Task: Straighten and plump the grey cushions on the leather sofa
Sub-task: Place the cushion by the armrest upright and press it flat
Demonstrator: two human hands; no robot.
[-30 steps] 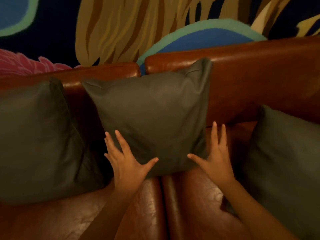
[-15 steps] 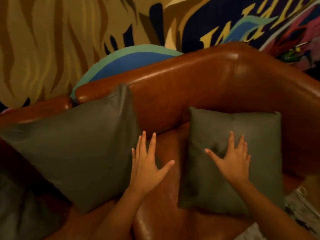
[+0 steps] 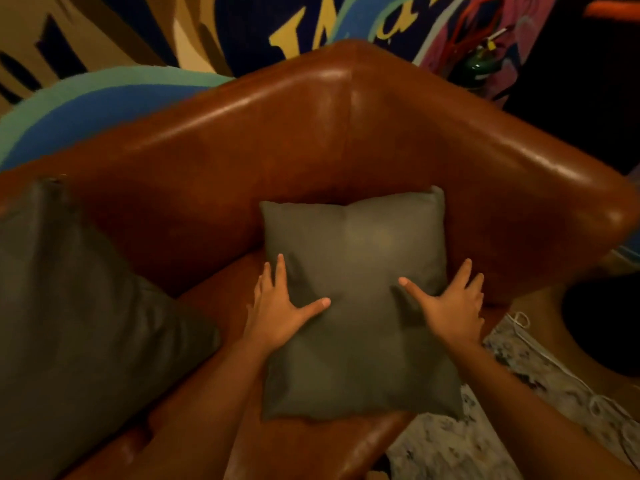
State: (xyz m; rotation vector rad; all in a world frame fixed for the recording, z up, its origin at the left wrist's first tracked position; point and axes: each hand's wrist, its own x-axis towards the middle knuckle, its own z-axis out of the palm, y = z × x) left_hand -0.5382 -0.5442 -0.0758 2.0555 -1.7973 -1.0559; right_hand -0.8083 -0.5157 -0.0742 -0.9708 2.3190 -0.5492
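A square grey cushion lies in the corner of the brown leather sofa, leaning back against the backrest and armrest. My left hand rests spread on its left edge, thumb on the face. My right hand rests spread on its right edge, thumb on the face and fingers past the side. Neither hand has closed on the fabric. A larger grey cushion leans on the backrest at the left, apart from both hands.
A painted mural wall rises behind the sofa. A pale patterned rug lies at the lower right beyond the seat's front edge. A dark round object sits beside the armrest. A green bottle-like thing stands behind the sofa corner.
My view has swung right from the middle cushion to the corner cushion. Both hands left the middle cushion; the left hand crossed the seat and now both flank the corner cushion.
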